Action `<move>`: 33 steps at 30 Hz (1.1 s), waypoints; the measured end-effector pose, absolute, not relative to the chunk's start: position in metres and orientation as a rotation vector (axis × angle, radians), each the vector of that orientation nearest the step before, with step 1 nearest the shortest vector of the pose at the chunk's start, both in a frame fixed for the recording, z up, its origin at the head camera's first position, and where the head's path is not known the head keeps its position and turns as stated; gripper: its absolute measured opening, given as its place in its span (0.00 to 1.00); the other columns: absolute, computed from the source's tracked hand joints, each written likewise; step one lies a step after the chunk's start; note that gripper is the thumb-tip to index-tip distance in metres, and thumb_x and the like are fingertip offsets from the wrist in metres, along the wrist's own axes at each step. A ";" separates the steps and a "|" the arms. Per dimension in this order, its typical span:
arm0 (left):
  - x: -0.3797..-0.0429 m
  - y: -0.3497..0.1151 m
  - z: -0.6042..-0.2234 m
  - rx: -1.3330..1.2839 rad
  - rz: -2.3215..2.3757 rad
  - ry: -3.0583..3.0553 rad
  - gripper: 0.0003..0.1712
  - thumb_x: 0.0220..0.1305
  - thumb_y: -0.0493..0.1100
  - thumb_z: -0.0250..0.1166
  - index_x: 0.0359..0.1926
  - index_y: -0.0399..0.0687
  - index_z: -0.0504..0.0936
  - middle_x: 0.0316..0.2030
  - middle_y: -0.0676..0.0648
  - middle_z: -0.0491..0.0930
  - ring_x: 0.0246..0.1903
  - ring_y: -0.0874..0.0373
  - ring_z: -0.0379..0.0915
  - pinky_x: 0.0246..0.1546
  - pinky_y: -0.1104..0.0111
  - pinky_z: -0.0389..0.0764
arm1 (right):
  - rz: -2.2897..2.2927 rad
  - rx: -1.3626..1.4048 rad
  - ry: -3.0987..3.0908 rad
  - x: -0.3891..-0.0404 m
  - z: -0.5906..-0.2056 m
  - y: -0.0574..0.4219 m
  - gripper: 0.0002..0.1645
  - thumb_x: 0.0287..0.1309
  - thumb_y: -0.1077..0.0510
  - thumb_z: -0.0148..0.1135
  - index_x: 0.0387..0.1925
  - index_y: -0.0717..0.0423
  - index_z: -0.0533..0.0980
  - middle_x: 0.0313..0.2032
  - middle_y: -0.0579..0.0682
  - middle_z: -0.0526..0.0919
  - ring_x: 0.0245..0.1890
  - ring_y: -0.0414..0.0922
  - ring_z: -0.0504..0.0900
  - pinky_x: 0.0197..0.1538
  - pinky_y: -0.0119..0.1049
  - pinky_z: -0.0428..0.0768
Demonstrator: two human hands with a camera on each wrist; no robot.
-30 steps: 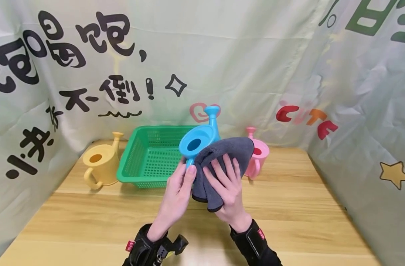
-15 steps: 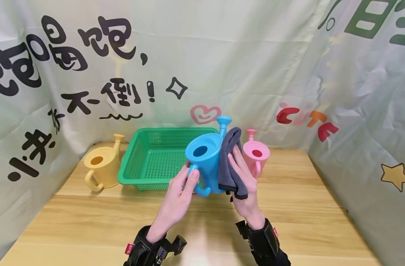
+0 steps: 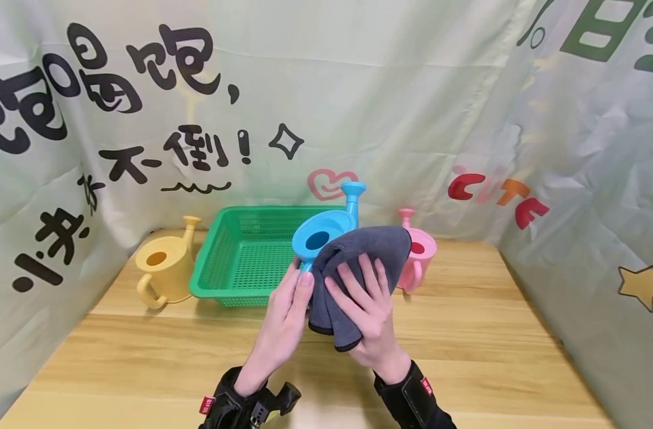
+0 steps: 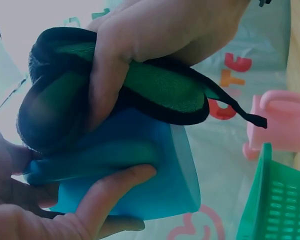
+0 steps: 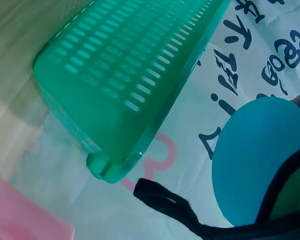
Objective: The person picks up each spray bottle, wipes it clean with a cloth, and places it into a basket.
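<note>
A blue watering can (image 3: 334, 221) is held up above the table, tilted, its spout pointing up and away. My left hand (image 3: 280, 319) grips its handle, with the thumb lying along it in the left wrist view. A dark grey cloth (image 3: 389, 253) covers the can's near right side. My right hand (image 3: 365, 316) holds this cloth against the can, fingers spread over it; the left wrist view shows a thumb hooked over the cloth's fold (image 4: 165, 92). Only the can's blue bottom (image 5: 257, 155) and the cloth's dark edging and loop (image 5: 170, 205) appear in the right wrist view.
Behind the hands stands a green perforated basket (image 3: 211, 280). A yellow watering can (image 3: 171, 274) is left of it, and a pink watering can (image 3: 420, 259) to the right. The wooden table (image 3: 466, 339) meets a printed cloth wall (image 3: 401, 119) at the back and sides.
Half a second ago the right hand and cloth were at the can's right side, baring its body. They have since swung left over its near side, as one second ago. The left hand keeps its grip.
</note>
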State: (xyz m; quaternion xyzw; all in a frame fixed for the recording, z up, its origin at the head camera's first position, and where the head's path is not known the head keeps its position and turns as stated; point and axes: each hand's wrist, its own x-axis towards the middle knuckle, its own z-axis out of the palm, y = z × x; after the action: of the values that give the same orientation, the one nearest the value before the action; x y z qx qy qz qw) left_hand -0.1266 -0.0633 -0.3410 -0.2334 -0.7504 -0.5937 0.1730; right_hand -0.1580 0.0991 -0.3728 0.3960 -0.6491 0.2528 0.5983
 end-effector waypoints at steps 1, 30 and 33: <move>-0.127 -0.062 -0.341 -0.667 -1.670 -2.122 0.18 0.81 0.40 0.44 0.56 0.39 0.79 0.75 0.36 0.61 0.77 0.44 0.51 0.73 0.46 0.61 | 0.598 0.915 -1.508 -0.158 -0.374 0.100 0.27 0.77 0.47 0.44 0.52 0.61 0.83 0.68 0.55 0.75 0.75 0.59 0.64 0.78 0.54 0.56; -0.131 -0.058 -0.343 -0.599 -1.643 -2.128 0.17 0.81 0.39 0.44 0.45 0.37 0.79 0.70 0.34 0.69 0.77 0.41 0.51 0.74 0.44 0.57 | 0.639 0.909 -1.565 -0.163 -0.382 0.100 0.31 0.78 0.42 0.40 0.56 0.58 0.81 0.69 0.53 0.73 0.75 0.59 0.63 0.79 0.54 0.55; -0.132 -0.056 -0.343 -0.614 -1.643 -2.123 0.17 0.81 0.39 0.45 0.37 0.38 0.76 0.60 0.32 0.76 0.76 0.39 0.54 0.73 0.43 0.60 | 0.715 0.909 -1.575 -0.164 -0.381 0.105 0.33 0.77 0.40 0.40 0.61 0.57 0.79 0.71 0.53 0.72 0.76 0.59 0.62 0.79 0.53 0.55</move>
State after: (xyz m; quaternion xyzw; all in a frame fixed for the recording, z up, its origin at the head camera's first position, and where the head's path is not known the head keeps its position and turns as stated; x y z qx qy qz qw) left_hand -0.1323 -0.0565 -0.3434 -0.2189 -0.7565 -0.5855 0.1924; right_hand -0.1643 0.1048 -0.3813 0.3855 -0.6682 0.3032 0.5594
